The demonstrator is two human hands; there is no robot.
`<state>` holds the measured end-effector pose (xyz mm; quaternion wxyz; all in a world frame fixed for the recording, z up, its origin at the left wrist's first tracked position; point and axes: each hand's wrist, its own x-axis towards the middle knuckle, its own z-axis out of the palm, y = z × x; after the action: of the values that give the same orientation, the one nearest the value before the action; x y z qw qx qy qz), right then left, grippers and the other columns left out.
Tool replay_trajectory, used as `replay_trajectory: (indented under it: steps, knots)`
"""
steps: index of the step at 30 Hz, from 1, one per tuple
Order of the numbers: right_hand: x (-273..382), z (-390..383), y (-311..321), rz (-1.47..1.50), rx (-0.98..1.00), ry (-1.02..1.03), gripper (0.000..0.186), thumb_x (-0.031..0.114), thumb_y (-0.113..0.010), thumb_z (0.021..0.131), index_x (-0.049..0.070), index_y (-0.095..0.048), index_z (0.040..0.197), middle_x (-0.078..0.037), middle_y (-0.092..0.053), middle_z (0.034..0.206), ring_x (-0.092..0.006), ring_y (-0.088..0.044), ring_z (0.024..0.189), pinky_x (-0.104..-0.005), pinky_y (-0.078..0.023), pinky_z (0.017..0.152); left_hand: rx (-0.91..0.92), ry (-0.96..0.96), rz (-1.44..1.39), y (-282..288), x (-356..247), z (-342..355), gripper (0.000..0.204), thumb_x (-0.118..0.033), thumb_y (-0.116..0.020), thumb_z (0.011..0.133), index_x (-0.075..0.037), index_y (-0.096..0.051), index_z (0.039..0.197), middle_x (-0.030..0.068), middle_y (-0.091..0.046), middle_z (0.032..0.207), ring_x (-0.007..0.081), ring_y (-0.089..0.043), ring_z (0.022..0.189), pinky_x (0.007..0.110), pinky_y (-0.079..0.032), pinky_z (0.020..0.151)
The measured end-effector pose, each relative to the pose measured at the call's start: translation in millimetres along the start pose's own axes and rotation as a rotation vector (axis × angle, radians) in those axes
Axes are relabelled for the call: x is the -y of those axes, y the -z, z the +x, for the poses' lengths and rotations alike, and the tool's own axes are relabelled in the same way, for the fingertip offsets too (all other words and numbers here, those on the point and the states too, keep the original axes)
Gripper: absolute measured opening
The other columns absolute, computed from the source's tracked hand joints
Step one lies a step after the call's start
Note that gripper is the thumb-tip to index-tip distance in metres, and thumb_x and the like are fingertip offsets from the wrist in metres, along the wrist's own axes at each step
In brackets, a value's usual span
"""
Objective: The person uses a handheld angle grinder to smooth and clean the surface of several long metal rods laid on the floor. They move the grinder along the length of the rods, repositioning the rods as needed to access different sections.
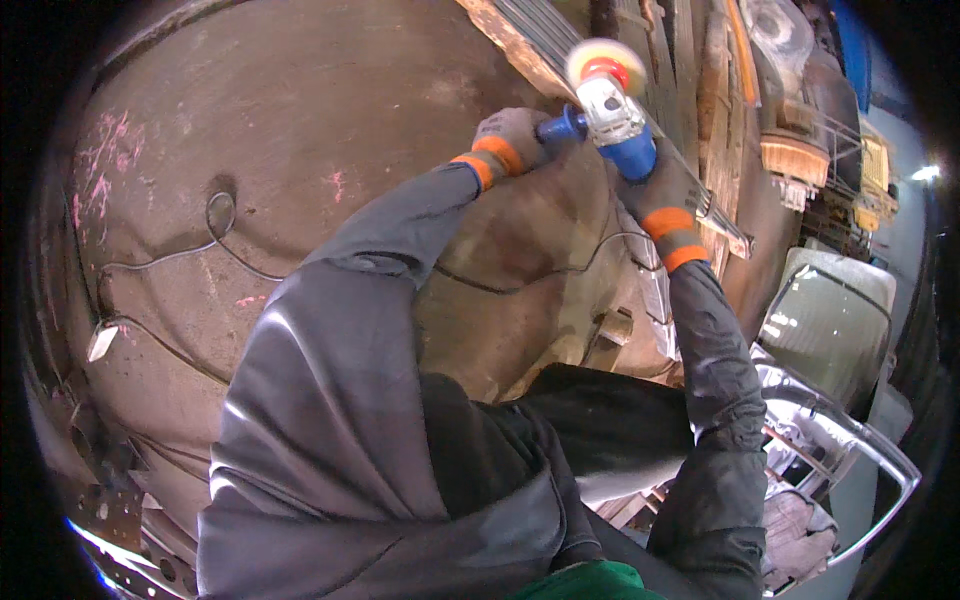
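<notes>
Both my hands hold an angle grinder (616,112) with a silver head and a blue body. My left hand (512,138), in a grey glove with an orange-banded cuff, is closed round the blue side handle (561,127). Gloved the same way, my right hand (664,188) wraps the blue body. A pale disc (606,64) with a red centre sits at the far end of the tool, its rim blurred. Beneath and beside the disc lie long metal bars (545,30) and wooden boards (716,130); I cannot tell whether the disc touches them.
A dark cable (500,290) crosses the brown floor (330,90) and loops at the left. On the right are an orange-brown brush head (795,158), a glass pane (828,310) and a silver car-door-like frame (890,450). A small wooden block (616,325) lies near my knee.
</notes>
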<state>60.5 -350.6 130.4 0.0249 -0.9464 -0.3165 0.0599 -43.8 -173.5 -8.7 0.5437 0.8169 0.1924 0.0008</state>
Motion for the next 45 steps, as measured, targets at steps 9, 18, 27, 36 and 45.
replay_trajectory:
  steps: [9, 18, 27, 36, 45]
  knots:
    - [80.0, 52.1, 3.5, -0.247, 0.014, -0.016, 0.052, 0.034, -0.084, 0.07, 0.008, -0.059, 0.107, -0.023, -0.072, 0.1, -0.0444, -0.069, 0.094, -0.0491, -0.055, 0.081, -0.162, 0.113, 0.004, 43.1, 46.0, 25.4, 0.036, -0.046, -0.071, 0.079, -0.019, -0.078, 0.103, 0.0154, -0.075, 0.095, 0.0357, -0.072, 0.089, 0.045, -0.055, 0.082]
    - [5.5, 6.1, 13.5, -0.057, -0.019, -0.024, 0.063, 0.024, -0.083, 0.066, 0.008, -0.061, 0.122, -0.02, -0.072, 0.105, -0.0382, -0.071, 0.098, -0.0441, -0.056, 0.086, -0.015, 0.001, -0.144, -6.7, -1.7, 1.4, 0.034, -0.049, -0.07, 0.08, -0.02, -0.078, 0.096, 0.0141, -0.074, 0.092, 0.0358, -0.07, 0.087, 0.045, -0.054, 0.081]
    - [3.1, 5.8, 4.9, -0.02, -0.013, 0.037, 0.063, 0.024, -0.082, 0.068, 0.007, -0.059, 0.125, -0.021, -0.072, 0.105, -0.0405, -0.07, 0.097, -0.0446, -0.055, 0.088, -0.058, -0.019, -0.031, -9.1, 7.1, 2.5, 0.031, -0.044, -0.071, 0.08, -0.021, -0.077, 0.1, 0.0134, -0.075, 0.096, 0.0365, -0.071, 0.09, 0.045, -0.055, 0.083]
    - [75.9, 63.8, -5.5, -0.144, 0.054, 0.033, 0.059, 0.036, -0.085, 0.069, 0.006, -0.057, 0.112, -0.024, -0.072, 0.104, -0.044, -0.069, 0.098, -0.0484, -0.055, 0.086, -0.167, 0.128, 0.039, 58.2, 48.6, 26.3, 0.037, -0.045, -0.074, 0.077, -0.017, -0.078, 0.102, 0.0138, -0.075, 0.087, 0.0328, -0.073, 0.082, 0.043, -0.056, 0.077]
    - [-18.6, 17.9, -6.2, -0.018, 0.043, 0.05, 0.067, 0.034, -0.084, 0.072, 0.01, -0.053, 0.127, -0.024, -0.071, 0.111, -0.0423, -0.07, 0.101, -0.0492, -0.055, 0.085, -0.034, 0.006, 0.035, 2.1, -7.6, -1.9, 0.031, -0.043, -0.066, 0.08, -0.022, -0.076, 0.101, 0.0135, -0.074, 0.101, 0.0371, -0.07, 0.095, 0.045, -0.055, 0.085]
